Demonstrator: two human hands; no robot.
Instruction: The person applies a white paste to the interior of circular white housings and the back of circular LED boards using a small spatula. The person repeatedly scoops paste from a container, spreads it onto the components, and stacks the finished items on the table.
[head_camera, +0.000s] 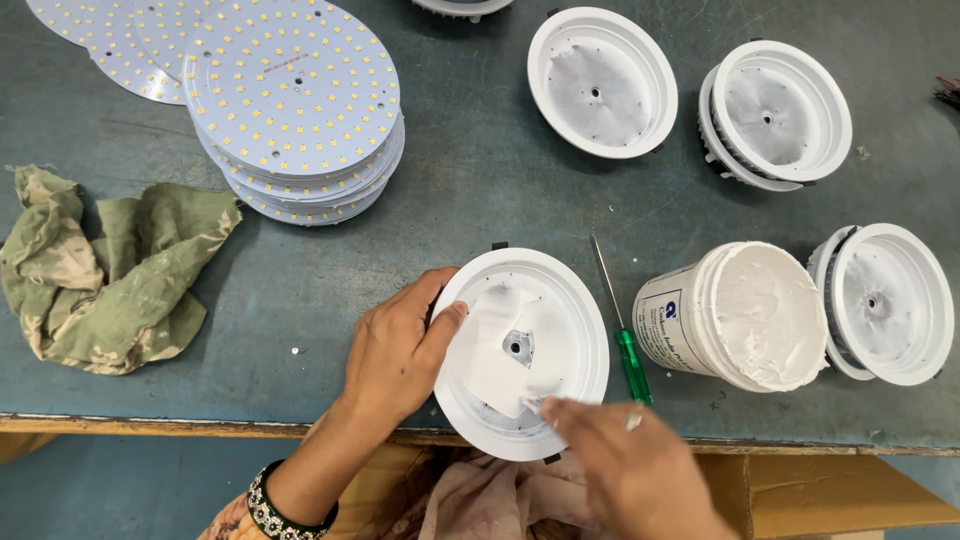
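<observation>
far left of the bench (480, 200): a crumpled green rag (105, 270), then a stack of round led boards (295, 110), dots up, untouched, with more discs behind it. centre, at the near edge: the left hand (400, 345) grips the rim of a white round lamp housing (522, 352), thumb hooked over the lip, steadying it. the right hand (630, 465) is blurred; its fingertips press into the housing floor by the white paste patch there. whether it pinches a tool, i cannot tell. just right of the housing lies a green-handled screwdriver (622, 325), apart from both hands. next, a tipped tub of white paste (740, 315), open mouth toward the camera. progress, as judged: 3 housings (602, 82) at the back and right show paste already spread; the 1 in hand looks partly coated, centre hole not covered. no board is fitted to any housing yet.
</observation>
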